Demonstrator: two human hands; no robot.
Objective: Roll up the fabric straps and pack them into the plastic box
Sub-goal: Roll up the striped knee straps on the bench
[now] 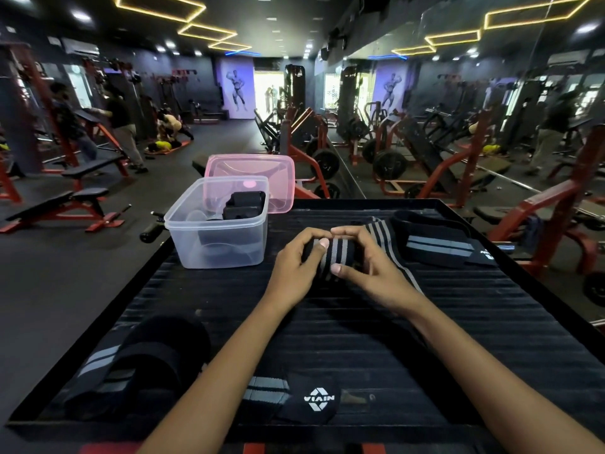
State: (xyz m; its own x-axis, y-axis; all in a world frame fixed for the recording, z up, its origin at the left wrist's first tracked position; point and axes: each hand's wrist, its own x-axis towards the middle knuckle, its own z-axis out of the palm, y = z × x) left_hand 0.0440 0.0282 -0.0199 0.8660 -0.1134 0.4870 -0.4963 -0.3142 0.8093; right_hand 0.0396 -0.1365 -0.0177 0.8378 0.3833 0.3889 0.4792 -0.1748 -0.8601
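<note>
A black fabric strap with grey stripes [337,253] lies partly rolled at the middle of the black ribbed platform [360,322]. My left hand [294,270] grips the roll's left end, and my right hand [363,260] curls over its right side, thumb on the front. The unrolled tail [379,231] runs off to the right behind my right hand. The clear plastic box [216,234] stands at the back left and holds a rolled black strap [244,204]. Another strap [438,245] lies at the back right. A third strap [137,365] lies at the front left.
A pink lid [278,168] leans behind the box. A black logo patch [316,399] of the front strap sits between my forearms. Around the platform are gym benches, red weight machines, a mirror wall on the right and people at the far left.
</note>
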